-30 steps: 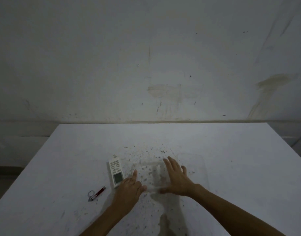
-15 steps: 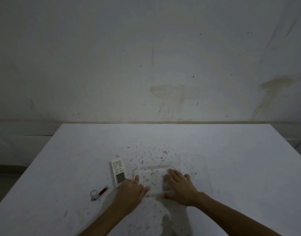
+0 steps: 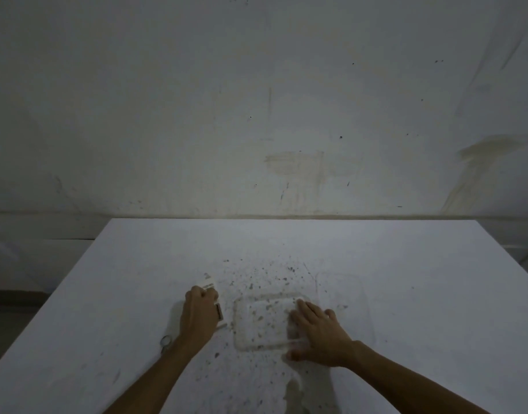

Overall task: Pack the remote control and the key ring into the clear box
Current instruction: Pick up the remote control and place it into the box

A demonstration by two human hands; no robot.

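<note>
The clear box (image 3: pixel 258 324) lies open-topped on the white table, hard to see against the speckled surface. My right hand (image 3: pixel 319 334) rests on its right rim, fingers curled over the edge and thumb against the near side. To the left of the box lies the white remote control (image 3: pixel 210 286); my left hand (image 3: pixel 198 316) is closed around its middle, covering most of it. The key ring (image 3: pixel 166 341) shows its metal loop just left of my left wrist; the rest of it is hidden under my forearm.
A clear lid (image 3: pixel 343 297) lies flat on the table just right of and behind the box. Dark specks are scattered over the table (image 3: pixel 376 252) around the box. A stained wall (image 3: pixel 286 115) rises right behind the table's far edge.
My left hand moved left from the box's near-left corner onto the remote and closed on it. My right hand slid to the box's right edge.
</note>
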